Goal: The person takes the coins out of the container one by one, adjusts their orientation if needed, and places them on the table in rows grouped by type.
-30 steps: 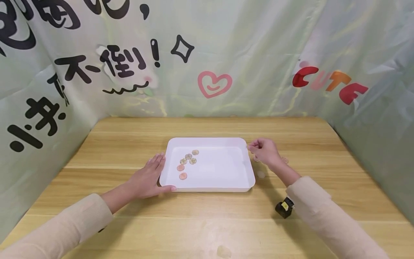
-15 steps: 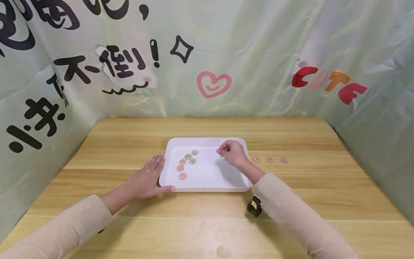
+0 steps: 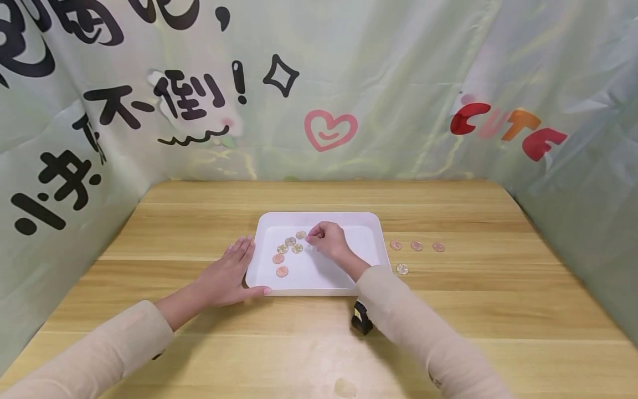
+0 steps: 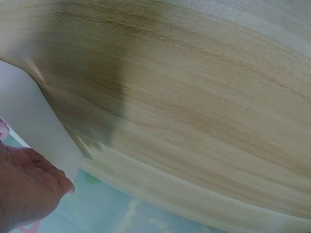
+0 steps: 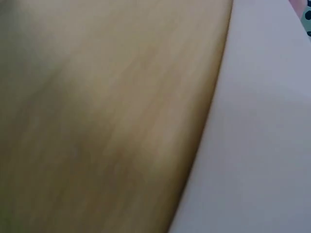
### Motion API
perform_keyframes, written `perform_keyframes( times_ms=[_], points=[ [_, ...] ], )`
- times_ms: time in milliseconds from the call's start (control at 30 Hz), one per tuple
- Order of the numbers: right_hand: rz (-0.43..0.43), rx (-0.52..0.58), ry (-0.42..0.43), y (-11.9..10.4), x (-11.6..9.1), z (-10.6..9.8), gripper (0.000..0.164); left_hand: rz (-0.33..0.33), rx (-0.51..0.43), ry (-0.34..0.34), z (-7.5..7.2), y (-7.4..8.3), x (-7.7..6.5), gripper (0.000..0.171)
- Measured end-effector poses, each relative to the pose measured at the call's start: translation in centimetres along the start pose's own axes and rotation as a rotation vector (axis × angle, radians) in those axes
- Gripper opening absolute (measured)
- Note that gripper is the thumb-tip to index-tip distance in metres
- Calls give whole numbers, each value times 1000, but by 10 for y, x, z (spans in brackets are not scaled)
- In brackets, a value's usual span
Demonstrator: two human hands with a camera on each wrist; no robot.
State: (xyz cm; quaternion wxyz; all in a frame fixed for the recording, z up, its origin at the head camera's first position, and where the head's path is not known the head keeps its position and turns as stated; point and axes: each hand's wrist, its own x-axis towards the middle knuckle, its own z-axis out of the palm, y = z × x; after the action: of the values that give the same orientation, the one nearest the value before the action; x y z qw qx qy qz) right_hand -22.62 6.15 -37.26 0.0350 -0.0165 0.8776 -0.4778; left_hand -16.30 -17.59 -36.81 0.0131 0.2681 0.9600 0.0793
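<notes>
A white rectangular tray (image 3: 344, 260) lies on the wooden table with several coins (image 3: 282, 249) in its left half, some gold-toned and some copper-coloured. My left hand (image 3: 229, 277) is spread along the tray's left side, its thumb at the front left corner. The left wrist view shows that hand (image 4: 34, 187) beside the tray's outer wall (image 4: 43, 116). Over the tray, my right hand (image 3: 330, 241) has thumb and fingertips pinched together just right of the coins. It appears to pinch a coin, mostly hidden by the fingers. The right wrist view shows only table and tray wall (image 5: 257, 121).
To the right of the tray, a row of copper-coloured coins (image 3: 416, 246) lies on the table (image 3: 498, 310), with one paler coin (image 3: 402, 269) in front. A printed cloth (image 3: 399, 83) encloses the table at the back and sides.
My right hand has travelled left from the tray's right rim to near the coins inside, uncovering the coins on the table. The left hand and tray have stayed still.
</notes>
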Motion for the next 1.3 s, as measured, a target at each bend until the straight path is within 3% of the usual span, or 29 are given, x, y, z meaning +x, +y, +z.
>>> perform_keyframes(
  times_ms=[233, 400, 667, 933, 1300],
  points=[
    [-35, -19, -43, 0, 1, 20, 11, 12, 2, 20, 1, -1, -2, 101],
    [-29, -62, -13, -1, -1, 30, 13, 8, 6, 13, 2, -2, -2, 102],
    [-9, -185, 17, -4, -1, 33, 12, -5, 0, 1, 3, -1, -1, 102],
    [-11, -315, -56, -6, 2, 33, 14, 2, 7, 2, 2, -1, 1, 102],
    [-27, -182, -45, -7, -5, 27, 13, 3, 4, 0, 2, -1, 1, 102]
  ],
)
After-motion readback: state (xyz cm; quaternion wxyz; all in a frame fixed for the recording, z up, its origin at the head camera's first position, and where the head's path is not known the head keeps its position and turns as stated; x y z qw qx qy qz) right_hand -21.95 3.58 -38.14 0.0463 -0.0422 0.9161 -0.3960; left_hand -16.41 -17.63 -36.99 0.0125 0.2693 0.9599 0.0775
